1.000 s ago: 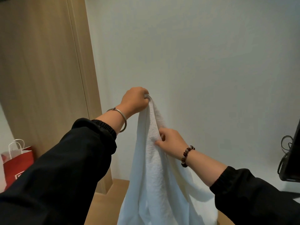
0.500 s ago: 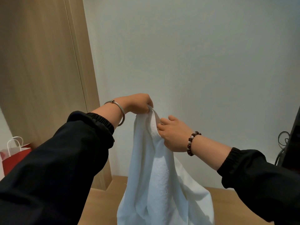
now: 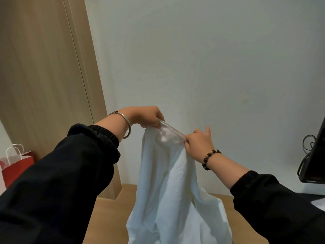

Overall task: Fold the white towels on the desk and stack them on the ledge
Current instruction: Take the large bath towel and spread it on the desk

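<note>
Nearest me, my two black sleeves frame the towel (image 3: 168, 182). Its lower end hangs bunched just above the wooden table (image 3: 112, 217), and I cannot tell whether it touches the top. The towel hangs from my hands in loose vertical folds, so its long axis runs straight down for now.

Higher up, my right hand (image 3: 198, 141) pinches the top hem between thumb and curled fingers, with one finger sticking up free. Further out and slightly higher, my left hand (image 3: 149, 117) is a closed fist clamped on the end of the same hem. Only a short taut stretch of hem runs between them, sloping down from left to right. The rest of the cloth gathers below and to the right of my right hand.

That is what the next move turns on, I think. The free corner lies somewhere right of my right hand, so that hand should work rightward along the hem while the left holds its end fast.

A red paper bag (image 3: 17, 166) stands low at the far left, beside a wooden panel (image 3: 44, 76). A black device (image 3: 314, 155) with looped cables sits at the right edge, and the pale wall (image 3: 211, 59) is beyond. The ledge is not in view.
</note>
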